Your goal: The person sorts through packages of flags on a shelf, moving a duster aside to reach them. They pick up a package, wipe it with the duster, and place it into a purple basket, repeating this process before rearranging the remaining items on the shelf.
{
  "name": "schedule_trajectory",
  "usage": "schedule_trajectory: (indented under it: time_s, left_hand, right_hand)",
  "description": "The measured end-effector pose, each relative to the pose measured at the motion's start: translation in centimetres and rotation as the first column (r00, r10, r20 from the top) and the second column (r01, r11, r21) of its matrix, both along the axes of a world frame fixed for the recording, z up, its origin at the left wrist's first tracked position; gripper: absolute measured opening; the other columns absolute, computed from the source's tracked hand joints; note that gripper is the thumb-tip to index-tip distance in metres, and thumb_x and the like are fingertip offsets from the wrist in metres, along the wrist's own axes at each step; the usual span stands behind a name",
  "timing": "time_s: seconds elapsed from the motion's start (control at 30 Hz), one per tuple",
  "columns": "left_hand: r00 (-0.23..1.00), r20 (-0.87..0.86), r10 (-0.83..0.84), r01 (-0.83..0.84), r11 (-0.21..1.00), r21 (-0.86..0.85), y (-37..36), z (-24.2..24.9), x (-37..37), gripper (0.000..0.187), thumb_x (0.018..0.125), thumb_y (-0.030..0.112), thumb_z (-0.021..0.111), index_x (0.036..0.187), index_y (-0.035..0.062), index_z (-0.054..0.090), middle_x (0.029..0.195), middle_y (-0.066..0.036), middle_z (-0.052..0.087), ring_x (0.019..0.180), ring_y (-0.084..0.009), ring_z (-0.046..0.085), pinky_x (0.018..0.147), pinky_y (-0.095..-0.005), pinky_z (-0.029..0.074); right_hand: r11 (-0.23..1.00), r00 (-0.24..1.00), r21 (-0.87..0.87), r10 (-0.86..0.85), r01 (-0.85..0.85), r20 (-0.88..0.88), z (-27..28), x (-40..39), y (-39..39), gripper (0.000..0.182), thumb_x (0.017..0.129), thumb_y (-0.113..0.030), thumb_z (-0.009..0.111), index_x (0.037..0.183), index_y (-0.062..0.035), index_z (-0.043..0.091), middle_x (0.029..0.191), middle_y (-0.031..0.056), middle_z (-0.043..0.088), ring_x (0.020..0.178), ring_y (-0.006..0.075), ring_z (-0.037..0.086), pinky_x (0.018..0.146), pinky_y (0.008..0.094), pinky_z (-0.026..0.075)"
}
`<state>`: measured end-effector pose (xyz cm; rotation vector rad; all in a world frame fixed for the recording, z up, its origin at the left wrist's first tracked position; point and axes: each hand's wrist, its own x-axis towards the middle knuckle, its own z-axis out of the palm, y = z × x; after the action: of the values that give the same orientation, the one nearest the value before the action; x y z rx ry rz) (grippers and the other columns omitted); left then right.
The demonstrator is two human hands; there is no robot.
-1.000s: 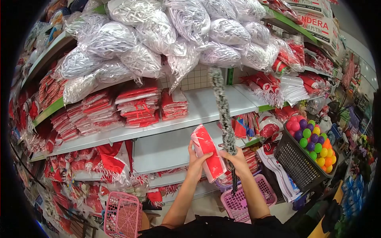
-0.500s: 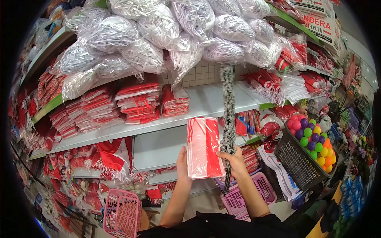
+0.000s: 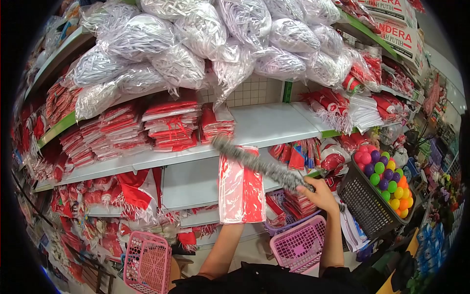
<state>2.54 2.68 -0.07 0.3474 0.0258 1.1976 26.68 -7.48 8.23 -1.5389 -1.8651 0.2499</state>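
Observation:
A clear-wrapped red and white packet (image 3: 242, 191) is upright before the shelves. My left hand (image 3: 232, 227) is behind and under its lower edge, with the fingers mostly hidden by the packet. To the right, my right hand (image 3: 319, 194) has its fingers wrapped round the lower end of a fluffy grey duster (image 3: 264, 166). The duster slants up to the left, slightly blurred, and its head passes in front of the packet's upper part.
Stacks of red and white packets (image 3: 171, 125) lie on the middle shelf (image 3: 274, 125) under bags of white strips (image 3: 200, 32). Pink baskets (image 3: 147, 262) (image 3: 299, 243) stand below. A dark basket of coloured balls (image 3: 367, 201) is at the right.
The duster has swung from upright to slanting left across the packet. My right hand has left the packet's edge and moved right. The packet has shifted slightly left with my left hand.

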Motion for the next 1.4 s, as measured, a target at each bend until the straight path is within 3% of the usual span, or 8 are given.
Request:
schedule_trajectory:
  time_s: [0.13,0.3,0.43,0.67,0.8,0.93,1.1,1.4]
  left_hand:
    - [1.0,-0.004,-0.002,0.002,1.0,-0.008,0.1,0.6,0.2,0.047,0.094,0.041,0.039,0.124,0.0064,0.05,0.116,-0.014,0.059,0.106,-0.0302,0.057,0.091,-0.0444,0.048]
    - [1.0,-0.007,0.01,-0.01,1.0,-0.021,0.2,0.8,0.5,0.047,0.094,0.041,0.039,0.124,0.0064,0.05,0.116,-0.013,0.059,0.106,-0.0301,0.057,0.092,-0.0444,0.048]
    - [1.0,-0.011,0.02,-0.02,1.0,-0.017,0.8,1.0,0.9,0.047,0.094,0.042,0.039,0.124,0.0064,0.05,0.116,-0.013,0.059,0.106,-0.0301,0.057,0.092,-0.0444,0.048]
    - [0.999,-0.014,0.039,-0.039,0.999,-0.021,1.4,1.1,1.7,0.047,0.094,0.042,0.038,0.123,0.0064,0.05,0.116,-0.013,0.059,0.107,-0.0299,0.057,0.092,-0.0445,0.048]
    - [0.999,-0.022,0.046,-0.047,0.998,-0.031,1.5,0.7,1.9,0.047,0.094,0.042,0.038,0.123,0.0064,0.051,0.116,-0.013,0.058,0.107,-0.0299,0.056,0.092,-0.0445,0.047]
    - [0.998,-0.022,0.063,-0.063,0.998,-0.03,1.8,0.9,1.9,0.047,0.094,0.042,0.038,0.123,0.0064,0.051,0.116,-0.013,0.058,0.107,-0.0298,0.056,0.092,-0.0445,0.047]
    - [0.996,-0.015,0.085,-0.086,0.995,-0.046,1.5,0.8,1.6,0.047,0.094,0.042,0.038,0.123,0.0064,0.051,0.117,-0.013,0.058,0.107,-0.0297,0.056,0.092,-0.0445,0.047]
    - [0.991,0.027,0.132,-0.13,0.989,-0.064,2.4,1.7,1.3,0.047,0.094,0.042,0.038,0.122,0.0064,0.051,0.117,-0.013,0.058,0.108,-0.0296,0.056,0.093,-0.0445,0.047]
  right_hand:
    - [0.83,0.853,-0.202,0.494,-0.52,-0.168,-0.7,1.9,-0.6,0.029,0.082,-0.027,0.07,0.081,0.0007,0.063,0.06,0.0036,0.055,0.056,0.0072,0.047,0.053,0.0266,0.041]
    - [0.996,0.968,-0.092,-0.014,-0.009,-0.251,-0.6,3.2,0.3,0.03,0.077,-0.025,0.075,0.082,0.0027,0.064,0.062,0.0016,0.056,0.058,0.0061,0.053,0.054,0.0261,0.045]
    - [0.871,0.902,-0.237,0.407,-0.431,-0.146,0.6,3.9,0.0,0.034,0.08,-0.027,0.071,0.082,0.0054,0.06,0.06,0.004,0.05,0.059,0.0102,0.046,0.056,0.0289,0.04]
    - [0.866,0.883,-0.173,0.468,-0.469,-0.049,1.3,4.8,1.7,0.036,0.082,-0.029,0.068,0.076,0.005,0.056,0.06,0.0057,0.045,0.061,0.0097,0.042,0.059,0.0294,0.038]
    - [0.968,0.939,-0.23,0.014,-0.098,-0.342,1.4,5.4,2.8,0.036,0.08,-0.031,0.071,0.076,0.0035,0.06,0.061,0.0046,0.051,0.064,0.0085,0.046,0.062,0.0277,0.04]
    - [0.885,0.894,-0.184,0.385,-0.428,-0.23,-1.0,6.9,4.2,0.028,0.08,-0.026,0.071,0.086,0.0007,0.068,0.068,0.0064,0.063,0.065,0.0099,0.053,0.062,0.0287,0.044]
    - [0.893,0.932,0.287,-0.362,0.346,0.005,-0.5,9.3,11.8,0.042,0.084,-0.039,0.058,0.082,0.0025,0.062,0.071,0.025,0.06,0.071,0.0402,0.06,0.064,0.044,0.045]
    - [0.742,0.83,0.544,-0.54,0.392,0.138,-3.1,6.7,25.5,0.039,0.084,-0.032,0.055,0.107,-0.0001,0.057,0.1,0.0194,0.06,0.093,0.0362,0.059,0.077,0.0459,0.045]
